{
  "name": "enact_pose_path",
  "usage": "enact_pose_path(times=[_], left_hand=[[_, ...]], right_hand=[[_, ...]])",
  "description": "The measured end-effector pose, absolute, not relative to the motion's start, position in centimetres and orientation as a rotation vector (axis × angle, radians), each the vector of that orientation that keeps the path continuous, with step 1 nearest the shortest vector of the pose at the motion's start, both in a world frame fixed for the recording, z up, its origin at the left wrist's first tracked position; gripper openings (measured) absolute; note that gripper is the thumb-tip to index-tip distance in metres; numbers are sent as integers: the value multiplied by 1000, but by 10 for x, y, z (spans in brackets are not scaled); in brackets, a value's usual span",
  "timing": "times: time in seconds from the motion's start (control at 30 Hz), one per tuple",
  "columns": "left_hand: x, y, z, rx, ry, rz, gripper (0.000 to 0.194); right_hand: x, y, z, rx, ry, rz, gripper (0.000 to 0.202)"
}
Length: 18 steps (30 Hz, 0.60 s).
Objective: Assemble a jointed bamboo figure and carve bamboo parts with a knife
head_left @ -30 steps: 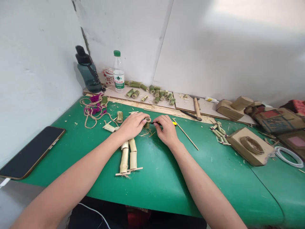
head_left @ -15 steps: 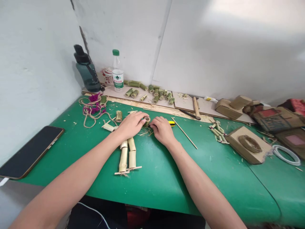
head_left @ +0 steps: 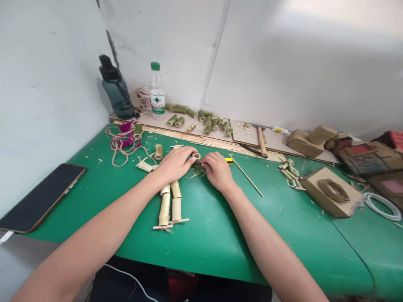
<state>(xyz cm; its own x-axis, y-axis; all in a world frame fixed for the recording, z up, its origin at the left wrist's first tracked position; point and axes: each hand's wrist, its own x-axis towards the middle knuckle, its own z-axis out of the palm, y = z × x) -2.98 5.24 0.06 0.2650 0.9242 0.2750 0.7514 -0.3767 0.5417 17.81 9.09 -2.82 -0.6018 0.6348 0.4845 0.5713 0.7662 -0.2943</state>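
My left hand [head_left: 178,164] is closed on a short bamboo tube [head_left: 196,156], whose open end faces up beside the thumb. Just right of it my right hand [head_left: 218,170] has its fingers pinched together low over a small heap of fine fibres [head_left: 195,171]. What that pinch holds is too small to make out. Under and below my left wrist lies a jointed figure of pale bamboo pieces [head_left: 164,209], with thin crosswise sticks at its lower ends. My left hand hides its middle. A separate bamboo tube [head_left: 158,152] stands upright behind it.
Right of my right hand are a yellow-and-black tool [head_left: 228,160] and a thin stick [head_left: 247,176]. A phone [head_left: 42,197] lies left, near tangled cord [head_left: 121,144]. Along the back are bottles [head_left: 157,100], cut bamboo [head_left: 208,121] and a hammer [head_left: 262,142]; cardboard blocks [head_left: 330,191] sit right.
The whole view has shifted slightly. Both hands stay at nearly the same spot by the bamboo tube, with only small finger movement, and the figure on the table lies as before.
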Motion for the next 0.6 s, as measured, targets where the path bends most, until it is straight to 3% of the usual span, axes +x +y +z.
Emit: enact_pose_path(times=[0.6], left_hand=[[-31,54,-5,2272,1610,741,34]], right_hand=[[184,88,-20,-847,-2377,236,13]])
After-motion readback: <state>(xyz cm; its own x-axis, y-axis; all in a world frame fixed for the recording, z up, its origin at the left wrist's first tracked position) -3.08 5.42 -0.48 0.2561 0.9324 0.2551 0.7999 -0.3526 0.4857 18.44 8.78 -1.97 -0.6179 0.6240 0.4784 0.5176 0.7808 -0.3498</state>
